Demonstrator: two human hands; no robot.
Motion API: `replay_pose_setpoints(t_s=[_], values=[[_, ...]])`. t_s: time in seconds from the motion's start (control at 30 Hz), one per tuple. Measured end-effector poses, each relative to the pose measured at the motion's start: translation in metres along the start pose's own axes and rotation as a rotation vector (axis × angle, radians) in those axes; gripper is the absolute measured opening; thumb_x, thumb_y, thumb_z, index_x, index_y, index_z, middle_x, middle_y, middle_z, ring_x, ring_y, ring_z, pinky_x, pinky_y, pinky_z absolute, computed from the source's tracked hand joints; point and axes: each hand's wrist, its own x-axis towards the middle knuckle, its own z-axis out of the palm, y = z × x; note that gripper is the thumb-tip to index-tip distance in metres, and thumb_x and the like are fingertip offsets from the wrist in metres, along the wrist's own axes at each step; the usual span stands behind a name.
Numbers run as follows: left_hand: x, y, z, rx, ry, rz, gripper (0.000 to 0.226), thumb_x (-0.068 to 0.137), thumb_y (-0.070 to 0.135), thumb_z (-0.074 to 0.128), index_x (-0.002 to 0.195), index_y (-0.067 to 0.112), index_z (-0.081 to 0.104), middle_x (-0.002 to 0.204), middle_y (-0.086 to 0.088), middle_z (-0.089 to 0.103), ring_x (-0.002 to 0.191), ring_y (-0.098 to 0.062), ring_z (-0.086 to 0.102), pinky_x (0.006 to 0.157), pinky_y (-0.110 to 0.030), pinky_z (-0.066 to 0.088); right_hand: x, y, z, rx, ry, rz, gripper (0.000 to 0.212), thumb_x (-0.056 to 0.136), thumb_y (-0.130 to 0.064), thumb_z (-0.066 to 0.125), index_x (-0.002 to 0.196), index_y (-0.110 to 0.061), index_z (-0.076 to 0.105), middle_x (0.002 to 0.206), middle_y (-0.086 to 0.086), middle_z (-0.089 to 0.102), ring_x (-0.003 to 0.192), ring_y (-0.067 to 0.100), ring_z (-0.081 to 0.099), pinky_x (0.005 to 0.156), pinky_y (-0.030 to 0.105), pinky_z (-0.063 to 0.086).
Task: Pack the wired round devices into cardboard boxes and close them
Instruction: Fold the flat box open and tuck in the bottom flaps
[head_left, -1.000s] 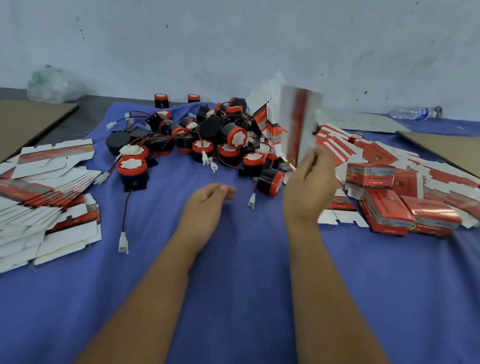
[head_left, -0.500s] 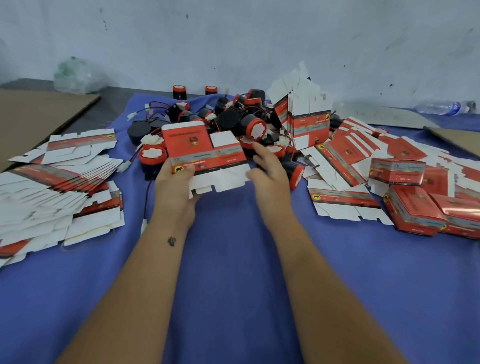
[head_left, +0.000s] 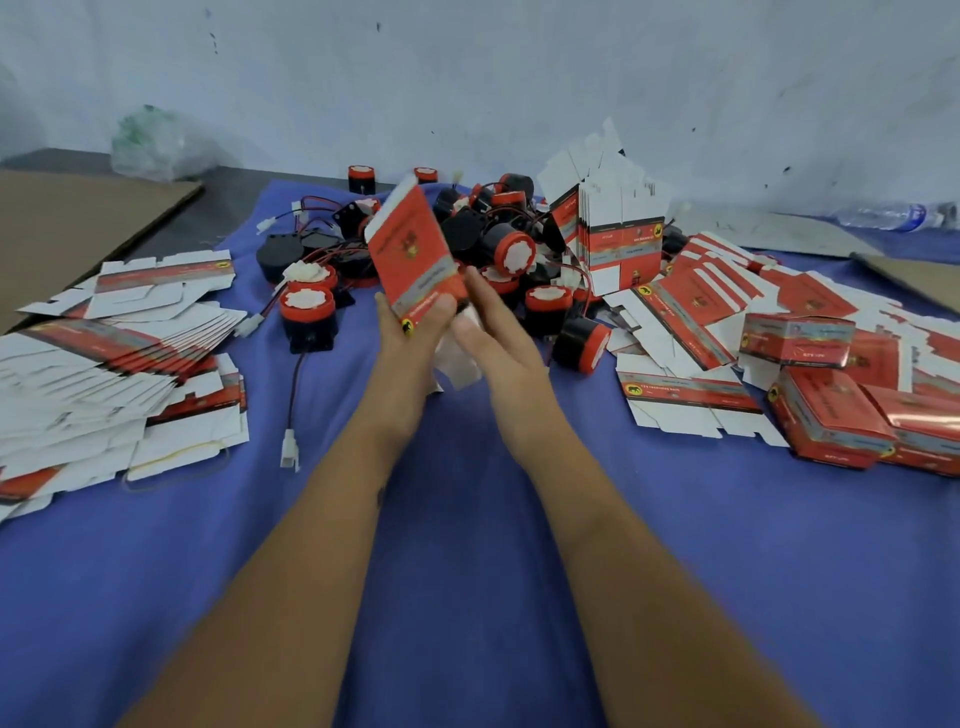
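Left hand grips a tilted flat box above the table; right hand, fingers straight, touches its lower edge.

Print on red cartons too blurry to read. Yellow round animal logo on flat carton, maybe elephant. Folded boxes: small lettering, unreadable.

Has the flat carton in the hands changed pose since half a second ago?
Yes. The carton, then lying broadside before the device pile, now stands tilted on end, held by the left hand.
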Motion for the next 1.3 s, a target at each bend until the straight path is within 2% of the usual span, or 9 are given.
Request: replay_pose_setpoints(t_s=[0.23, 0.4, 0.6, 0.8, 0.97, 1.03, 1.1, 1.2, 1.3], values=[[0.002, 0.004, -0.009, -0.278, 0.044, -0.187, 0.065, 0.082, 0.059, 0.061, 0.139, 0.026, 0.054, 0.134, 0.001, 0.063, 0.126, -0.017, 0.057, 0.104, -0.035, 0.047, -0.001, 0.007, 0.009, -0.449, -0.188, -0.190, 0.081, 0.089, -0.027, 0.067, 0.155, -0.033, 0.020, 0.155, -0.015, 0.033, 0.142, 0.005, 0.031, 0.114, 0.040, 0.036], [0.008, 0.003, -0.016, -0.177, 0.140, -0.188, 0.036, 0.098, 0.041, 0.047, 0.121, 0.023, 0.067, 0.113, -0.003, 0.073, 0.113, -0.027, 0.065, 0.103, -0.050, 0.046, -0.001, 0.004, 0.000, -0.400, -0.097, -0.175, 0.087, 0.084, -0.011, 0.071, 0.153, -0.035, 0.024, 0.149, -0.013, 0.042, 0.133, 0.004, 0.044, 0.104, 0.031, 0.046], [0.012, -0.001, -0.022, -0.371, 0.163, -0.113, 0.049, 0.100, 0.041, 0.035, 0.083, 0.028, 0.079, 0.089, 0.003, 0.075, 0.082, -0.016, 0.072, 0.073, -0.036, 0.059, -0.004, 0.000, -0.008, -0.409, -0.136, -0.102, 0.088, 0.083, -0.013, 0.075, 0.154, -0.026, 0.023, 0.155, -0.009, 0.036, 0.142, 0.007, 0.033, 0.114, 0.036, 0.034], [0.010, -0.001, -0.022, -0.457, 0.141, -0.227, 0.056, 0.095, 0.049, 0.027, 0.118, 0.017, 0.066, 0.121, -0.010, 0.069, 0.111, -0.031, 0.065, 0.092, -0.045, 0.052, -0.002, 0.005, -0.007, -0.406, -0.088, -0.179, 0.063, 0.086, -0.011, 0.070, 0.142, -0.030, 0.046, 0.144, -0.010, 0.048, 0.132, 0.002, 0.040, 0.102, 0.017, 0.039], [0.011, -0.001, -0.012, -0.032, 0.228, -0.195, 0.030, 0.103, 0.020, 0.039, 0.119, 0.021, 0.064, 0.096, 0.008, 0.073, 0.102, -0.012, 0.066, 0.079, -0.026, 0.055, 0.004, 0.012, -0.013, -0.295, 0.109, -0.112, 0.034, 0.101, -0.011, 0.049, 0.131, -0.021, 0.061, 0.128, -0.005, 0.062, 0.119, 0.009, 0.055, 0.097, 0.023, 0.048], [0.011, -0.005, -0.019, 0.454, 0.234, 0.054, 0.064, 0.096, -0.003, 0.043, 0.152, 0.025, 0.030, 0.125, 0.027, 0.060, 0.114, 0.009, 0.055, 0.091, -0.012, 0.045, 0.005, 0.012, -0.016, -0.297, 0.167, -0.074, 0.031, 0.102, -0.014, 0.047, 0.129, -0.018, 0.063, 0.125, -0.006, 0.064, 0.117, 0.009, 0.056, 0.100, 0.033, 0.049], [0.012, -0.009, -0.025, 0.849, 0.134, 0.257, 0.091, 0.083, -0.017, 0.047, 0.153, 0.033, 0.017, 0.161, 0.004, 0.026, 0.149, -0.013, 0.022, 0.119, -0.029, 0.024, 0.007, 0.012, -0.021, -0.312, 0.208, -0.057, 0.031, 0.103, -0.016, 0.046, 0.127, -0.021, 0.064, 0.122, -0.006, 0.065, 0.113, 0.011, 0.057, 0.095, 0.035, 0.052], [0.009, -0.011, -0.020, 1.093, 0.072, 0.444, 0.100, 0.076, 0.013, 0.070, 0.153, 0.037, 0.011, 0.165, -0.007, -0.001, 0.152, -0.028, -0.004, 0.120, -0.028, -0.003, 0.007, 0.013, -0.024, -0.344, 0.196, -0.068, 0.030, 0.102, -0.014, 0.045, 0.121, -0.023, 0.067, 0.112, -0.010, 0.065, 0.100, 0.006, 0.058, 0.081, 0.023, 0.052], [0.007, -0.012, -0.017, 1.159, -0.017, 0.617, 0.086, 0.074, 0.031, 0.076, 0.149, 0.019, 0.036, 0.160, -0.008, 0.021, 0.150, -0.035, 0.012, 0.121, -0.034, 0.006, 0.005, 0.013, -0.022, -0.366, 0.217, -0.077, 0.029, 0.101, -0.010, 0.046, 0.117, -0.021, 0.068, 0.107, -0.014, 0.065, 0.097, 0.001, 0.058, 0.079, 0.009, 0.047]])
